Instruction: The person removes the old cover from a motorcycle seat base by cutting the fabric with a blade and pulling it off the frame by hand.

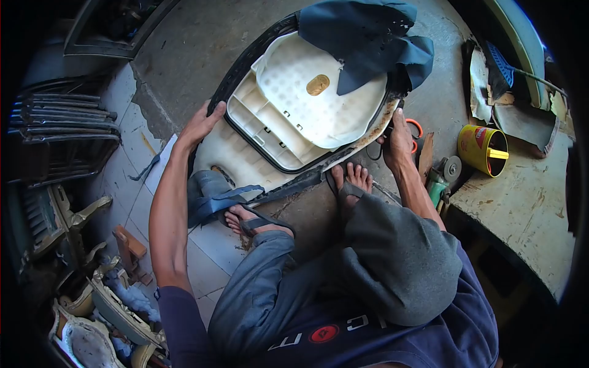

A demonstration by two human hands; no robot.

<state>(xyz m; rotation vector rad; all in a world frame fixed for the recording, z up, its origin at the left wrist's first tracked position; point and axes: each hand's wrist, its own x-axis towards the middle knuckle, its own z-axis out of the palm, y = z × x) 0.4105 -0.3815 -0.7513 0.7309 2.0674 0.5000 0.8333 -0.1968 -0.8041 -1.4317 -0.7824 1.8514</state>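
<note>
A white plastic seat base (245,150) with a black rim lies tilted before me, its ribbed underside and an oval brown hole facing up. Dark blue covering material (362,37) hangs loose over its far end, and more of it is bunched at the near left end by my foot. My left hand (205,124) grips the left edge, thumb on the rim and fingers hidden beneath. On the right edge my right hand (397,138) is closed round the rim. Scissors with orange handles (415,135) are just beside my right hand.
At the right, a low table (521,208) bears a yellow tin (483,149); an angle grinder (443,178) lies at its edge. Metal frames (67,129) are stacked at the left. Carved furniture parts (116,306) lie lower left. A wood block (127,245) sits on the tiles.
</note>
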